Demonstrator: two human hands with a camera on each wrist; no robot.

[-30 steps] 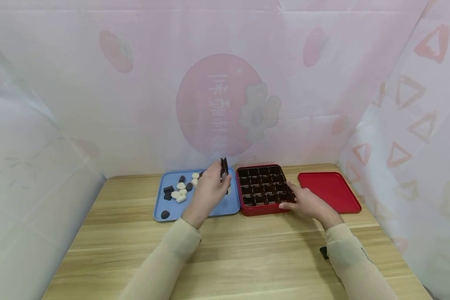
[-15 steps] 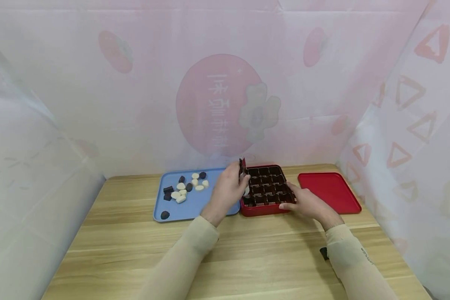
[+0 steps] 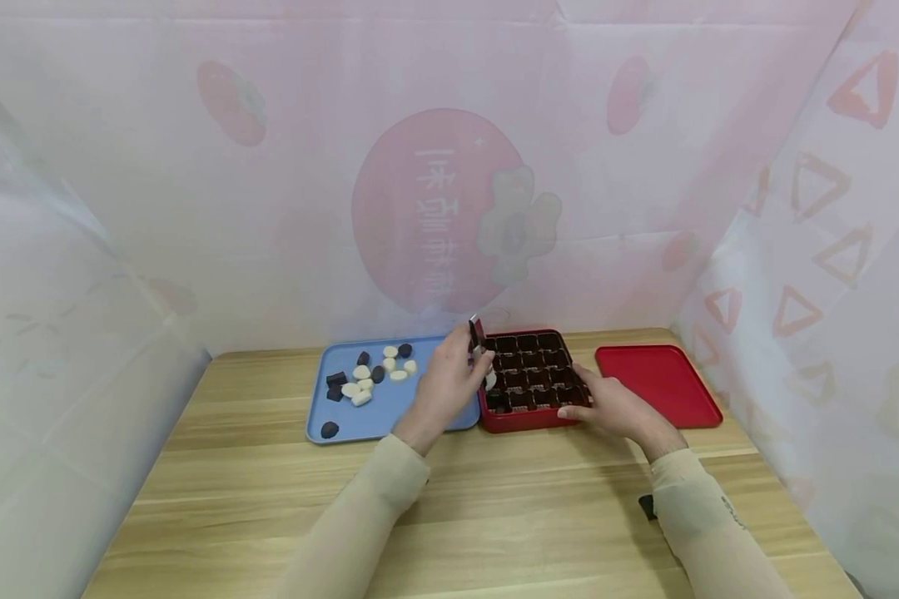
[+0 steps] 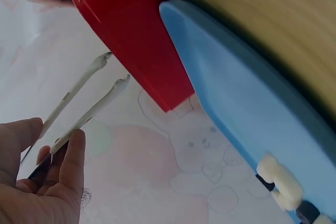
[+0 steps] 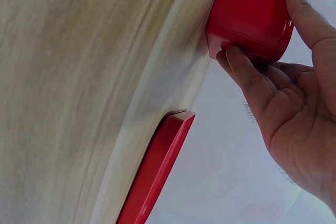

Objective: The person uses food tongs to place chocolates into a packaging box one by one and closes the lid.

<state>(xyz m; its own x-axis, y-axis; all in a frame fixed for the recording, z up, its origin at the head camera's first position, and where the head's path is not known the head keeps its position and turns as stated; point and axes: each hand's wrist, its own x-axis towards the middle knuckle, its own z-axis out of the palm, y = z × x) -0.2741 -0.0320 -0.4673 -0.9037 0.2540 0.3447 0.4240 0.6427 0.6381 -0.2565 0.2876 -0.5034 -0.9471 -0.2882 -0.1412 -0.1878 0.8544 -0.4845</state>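
Observation:
My left hand (image 3: 444, 378) holds a pair of tongs (image 4: 89, 114) with white arms and dark handles. Its thumb and fingers are on opposite arms, and the tips stand apart with nothing visible between them. Those tips are over the left side of a red box (image 3: 528, 422), whose dark insert (image 3: 528, 360) is divided into small compartments. My right hand (image 3: 616, 405) grips the box at its front right corner, thumb at the rim and fingers against the side. What lies in the compartments is too dark to tell.
Left of the box, a blue tray (image 3: 404, 420) carries several white pieces (image 3: 361, 398) and dark pieces (image 3: 330, 429), resembling chocolates. A red lid (image 3: 655, 383) lies to the right. Printed cloth walls (image 3: 292, 233) enclose the wooden table (image 3: 494, 516) at the back and sides.
My left hand has carried the tongs right, from over the blue tray to the box, then drawn slightly back left. The right hand holds its place.

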